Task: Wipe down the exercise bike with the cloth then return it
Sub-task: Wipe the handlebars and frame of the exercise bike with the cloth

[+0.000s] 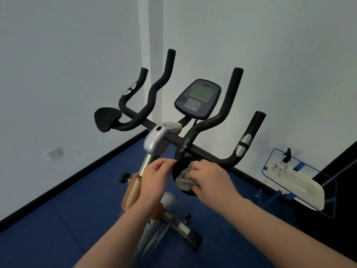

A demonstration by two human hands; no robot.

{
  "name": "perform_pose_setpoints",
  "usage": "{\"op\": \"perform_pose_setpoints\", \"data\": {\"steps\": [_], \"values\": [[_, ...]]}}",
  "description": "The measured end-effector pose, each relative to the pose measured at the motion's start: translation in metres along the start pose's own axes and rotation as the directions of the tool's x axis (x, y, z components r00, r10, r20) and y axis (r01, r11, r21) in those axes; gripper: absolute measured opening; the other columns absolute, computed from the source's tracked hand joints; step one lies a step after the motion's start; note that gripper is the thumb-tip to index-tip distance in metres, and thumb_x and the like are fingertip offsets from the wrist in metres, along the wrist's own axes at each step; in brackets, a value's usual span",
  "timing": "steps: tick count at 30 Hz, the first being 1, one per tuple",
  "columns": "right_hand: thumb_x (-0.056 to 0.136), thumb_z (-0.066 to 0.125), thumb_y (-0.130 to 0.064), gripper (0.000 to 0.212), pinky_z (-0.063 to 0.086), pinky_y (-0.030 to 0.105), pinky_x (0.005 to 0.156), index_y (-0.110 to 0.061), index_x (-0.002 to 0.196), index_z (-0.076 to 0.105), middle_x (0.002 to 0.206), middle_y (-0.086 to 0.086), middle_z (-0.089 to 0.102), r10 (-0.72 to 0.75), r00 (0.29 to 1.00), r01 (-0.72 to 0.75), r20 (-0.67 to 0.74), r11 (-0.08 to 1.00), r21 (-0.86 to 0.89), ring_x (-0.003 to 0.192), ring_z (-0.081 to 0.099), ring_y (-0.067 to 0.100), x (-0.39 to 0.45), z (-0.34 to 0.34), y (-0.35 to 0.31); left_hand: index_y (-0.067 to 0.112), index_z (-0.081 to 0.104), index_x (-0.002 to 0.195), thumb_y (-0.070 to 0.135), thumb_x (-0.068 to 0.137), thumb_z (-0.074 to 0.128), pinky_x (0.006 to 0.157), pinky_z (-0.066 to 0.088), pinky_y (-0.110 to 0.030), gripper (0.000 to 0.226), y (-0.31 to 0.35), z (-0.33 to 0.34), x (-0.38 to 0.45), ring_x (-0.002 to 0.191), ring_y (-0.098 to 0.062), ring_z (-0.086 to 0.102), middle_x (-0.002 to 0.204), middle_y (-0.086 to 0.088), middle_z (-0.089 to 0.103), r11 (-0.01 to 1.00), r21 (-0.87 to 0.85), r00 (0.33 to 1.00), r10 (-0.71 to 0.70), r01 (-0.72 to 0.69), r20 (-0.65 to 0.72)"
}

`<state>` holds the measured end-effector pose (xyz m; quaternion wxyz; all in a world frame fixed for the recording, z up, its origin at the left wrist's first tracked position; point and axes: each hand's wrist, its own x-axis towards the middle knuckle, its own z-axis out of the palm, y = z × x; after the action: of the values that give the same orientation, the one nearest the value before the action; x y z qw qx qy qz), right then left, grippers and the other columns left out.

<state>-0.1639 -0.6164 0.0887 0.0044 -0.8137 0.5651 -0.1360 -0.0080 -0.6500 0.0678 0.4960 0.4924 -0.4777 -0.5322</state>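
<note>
Left side: wall socket (53, 153) low on the wall, blue floor (58, 219) below. The far elbow pad (106, 118) of the exercise bike (156, 138) sits at the left end of the handlebar, untouched by either hand.

Centre: left hand (154, 179) reaches in beside the stem, fingers (164, 164) loosely curled and holding nothing, tips at the left edge of the near elbow pad (178, 167), seemingly steadying it. Console (198, 98) stands above, well apart from both hands.

Just right of centre: cloth (185, 180), grey and bunched, lies pressed onto the near elbow pad under the right hand (210, 178). Its fingers are closed over the cloth, gripping it against the pad.

Judged step: wiping is under way on the near pad. White smears show on the bar (184, 144) just above, so the next move likely calls for sliding the cloth up there with firm pressure.

Right: a white tray-like fitting (301, 185) in a blue frame; whether the cloth belongs there I cannot tell.
</note>
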Motion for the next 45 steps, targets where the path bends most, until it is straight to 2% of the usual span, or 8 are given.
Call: {"op": "perform_pose_setpoints", "data": {"steps": [3, 10, 16, 22, 28, 37, 42, 45], "values": [[0.078, 0.066, -0.020, 0.024, 0.041, 0.029, 0.076, -0.026, 0.100, 0.072, 0.096, -0.006, 0.061, 0.015, 0.991, -0.026, 0.130, 0.996, 0.087, 0.094, 0.051, 0.016, 0.004, -0.017, 0.009, 0.008, 0.070, 0.097, 0.011, 0.088, 0.061, 0.061, 0.047, -0.010, 0.013, -0.001, 0.001, -0.005, 0.072, 0.000, 0.061, 0.087, -0.004, 0.070, 0.997, 0.053, 0.998, 0.049, -0.051, 0.028], [0.075, 0.070, -0.013, 0.019, 0.043, 0.035, 0.075, -0.018, 0.094, 0.072, 0.094, -0.001, 0.067, 0.088, 0.985, -0.093, -0.148, 0.995, -0.034, 0.089, 0.057, 0.021, 0.009, -0.003, -0.010, 0.006, 0.070, 0.098, 0.008, 0.086, 0.064, 0.062, 0.048, -0.009, 0.013, -0.001, 0.002, -0.005, 0.076, -0.003, 0.063, 0.092, -0.009, 0.071, 0.997, 0.035, 0.997, 0.073, -0.074, 0.038], [0.081, 0.064, -0.025, 0.024, 0.032, 0.029, 0.080, -0.030, 0.104, 0.070, 0.104, -0.009, 0.063, -0.035, 0.978, 0.043, 0.208, 0.999, -0.032, 0.101, 0.052, 0.015, 0.004, -0.022, 0.002, 0.009, 0.070, 0.095, 0.009, 0.086, 0.064, 0.067, 0.051, -0.015, 0.010, -0.009, -0.002, 0.004, 0.085, -0.018, 0.066, 0.092, -0.011, 0.071, 0.999, -0.010, 0.996, 0.050, -0.049, 0.070], [0.077, 0.064, -0.018, 0.021, 0.040, 0.033, 0.085, -0.022, 0.097, 0.071, 0.101, -0.006, 0.064, 0.128, 0.989, -0.133, -0.069, 0.987, -0.087, 0.102, 0.055, 0.019, 0.008, -0.001, -0.017, 0.002, 0.068, 0.089, 0.003, 0.086, 0.060, 0.080, 0.054, -0.040, 0.008, -0.020, 0.004, 0.012, 0.086, -0.031, 0.065, 0.090, -0.022, 0.068, 0.990, -0.130, 0.998, 0.057, -0.051, 0.042], [0.084, 0.049, -0.064, 0.041, 0.028, 0.027, 0.095, -0.030, 0.095, 0.068, 0.102, -0.015, 0.061, -0.017, 1.000, 0.017, -0.015, 1.000, -0.026, 0.105, 0.049, 0.007, -0.021, 0.006, -0.002, 0.008, 0.067, 0.078, 0.012, 0.085, 0.060, 0.073, 0.052, -0.042, 0.011, -0.027, 0.014, 0.019, 0.077, -0.027, 0.062, 0.080, -0.020, 0.065, 0.981, -0.173, 0.996, 0.088, -0.085, 0.010], [0.090, 0.049, -0.040, 0.020, 0.041, 0.033, 0.087, -0.026, 0.102, 0.057, 0.104, -0.010, 0.057, -0.426, 0.850, 0.427, 0.311, 0.902, 0.067, 0.098, 0.050, 0.012, 0.012, -0.028, 0.023, 0.008, 0.066, 0.065, 0.014, 0.081, 0.058, 0.071, 0.046, -0.036, 0.019, -0.026, 0.036, 0.039, 0.071, -0.019, 0.058, 0.068, -0.008, 0.063, 0.982, -0.188, 0.932, -0.080, 0.013, -0.352], [0.085, 0.062, -0.039, 0.016, 0.042, 0.022, 0.083, -0.027, 0.096, 0.064, 0.094, -0.018, 0.058, -0.434, 0.895, 0.442, -0.102, 0.834, 0.331, 0.090, 0.054, -0.001, 0.070, -0.071, 0.073, 0.010, 0.063, 0.068, 0.019, 0.082, 0.058, 0.071, 0.047, -0.045, 0.017, -0.025, 0.059, 0.034, 0.070, -0.021, 0.059, 0.070, -0.008, 0.064, 0.995, -0.084, 0.878, 0.011, -0.058, -0.478], [0.083, 0.070, -0.031, 0.016, 0.036, 0.040, 0.096, -0.026, 0.098, 0.070, 0.096, -0.014, 0.060, -0.474, 0.870, 0.492, -0.134, 0.842, 0.219, 0.095, 0.052, 0.002, 0.114, -0.056, 0.084, 0.019, 0.058, 0.067, 0.023, 0.083, 0.058, 0.064, 0.048, -0.040, 0.016, -0.030, 0.070, 0.030, 0.064, -0.014, 0.057, 0.064, -0.001, 0.060, 0.997, 0.049, 0.790, 0.074, -0.055, -0.609]]}}
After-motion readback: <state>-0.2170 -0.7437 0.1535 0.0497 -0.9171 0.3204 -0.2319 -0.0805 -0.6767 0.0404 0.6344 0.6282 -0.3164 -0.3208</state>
